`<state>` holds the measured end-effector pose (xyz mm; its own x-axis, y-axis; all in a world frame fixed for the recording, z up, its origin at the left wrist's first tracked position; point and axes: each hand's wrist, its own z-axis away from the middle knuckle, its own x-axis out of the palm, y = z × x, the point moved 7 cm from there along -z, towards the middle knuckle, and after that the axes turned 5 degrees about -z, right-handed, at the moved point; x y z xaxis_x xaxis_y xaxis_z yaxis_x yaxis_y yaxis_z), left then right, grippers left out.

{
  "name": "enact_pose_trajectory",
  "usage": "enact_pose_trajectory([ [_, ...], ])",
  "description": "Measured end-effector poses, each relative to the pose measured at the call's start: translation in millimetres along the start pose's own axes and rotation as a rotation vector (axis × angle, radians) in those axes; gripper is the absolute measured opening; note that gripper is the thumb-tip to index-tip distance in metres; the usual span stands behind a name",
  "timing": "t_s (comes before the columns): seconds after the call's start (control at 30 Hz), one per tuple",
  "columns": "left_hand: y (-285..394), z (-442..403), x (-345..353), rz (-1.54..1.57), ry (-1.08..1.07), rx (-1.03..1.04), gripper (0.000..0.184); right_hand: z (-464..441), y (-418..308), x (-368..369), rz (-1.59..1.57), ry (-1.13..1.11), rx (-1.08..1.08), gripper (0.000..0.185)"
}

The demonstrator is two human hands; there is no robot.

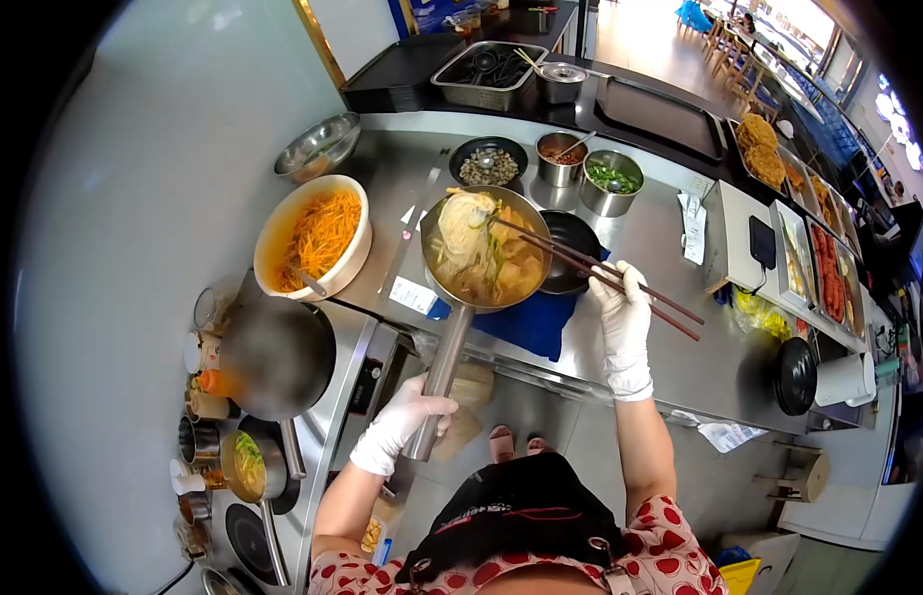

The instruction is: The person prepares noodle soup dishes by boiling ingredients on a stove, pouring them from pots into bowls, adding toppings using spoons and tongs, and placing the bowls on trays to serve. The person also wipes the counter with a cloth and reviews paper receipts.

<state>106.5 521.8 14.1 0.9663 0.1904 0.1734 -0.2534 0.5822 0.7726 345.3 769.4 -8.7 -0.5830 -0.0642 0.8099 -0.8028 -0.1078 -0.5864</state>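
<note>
Steel pan (525, 205) is held over the counter (655, 248) by the left hand (412, 421), which is wrapped round its handle (450, 362); noodles (468, 213) are heaped in it, with broth (516, 248) around them. Brown chopsticks (566, 254) are pinched in the right hand (623, 307), their tips set at the noodles; whether any are gripped between the tips cannot be told. Both hands are gloved in white. A black bowl (575, 232) is partly hidden by the pan and chopsticks, and a blue cloth (541, 332) is spread just below it. Orange shreds (325, 233) are held in a white tub (364, 233) to the left. Red sauce (564, 156) and chopped greens (612, 177) are kept in two steel pots (612, 205) behind the bowl. On the stove (333, 397), a wok (321, 372) is veiled in steam (273, 352)
</note>
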Motion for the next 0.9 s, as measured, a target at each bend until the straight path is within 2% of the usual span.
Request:
enact_pose_trajectory([
  [0.3, 39, -39, 6, -0.128, 0.058, 0.024, 0.023, -57, -67, -20, 0.013, 0.009, -0.08, 0.021],
  [0.53, 52, -50, 16, -0.19, 0.122, 0.004, 0.027, -81, -112, -45, 0.066, 0.025, -0.089, 0.021],
  [0.63, 50, -52, 16, -0.199, 0.176, -0.019, 0.027, -83, -117, -67, 0.131, 0.098, -0.081, 0.022],
  [0.8, 64, -51, 25, -0.243, 0.198, -0.018, 0.02, -76, -116, -63, 0.32, 0.107, -0.128, 0.022],
  [0.9, 65, -53, 25, -0.252, 0.201, -0.021, 0.026, -70, -102, -44, 0.434, 0.066, -0.134, 0.02],
])
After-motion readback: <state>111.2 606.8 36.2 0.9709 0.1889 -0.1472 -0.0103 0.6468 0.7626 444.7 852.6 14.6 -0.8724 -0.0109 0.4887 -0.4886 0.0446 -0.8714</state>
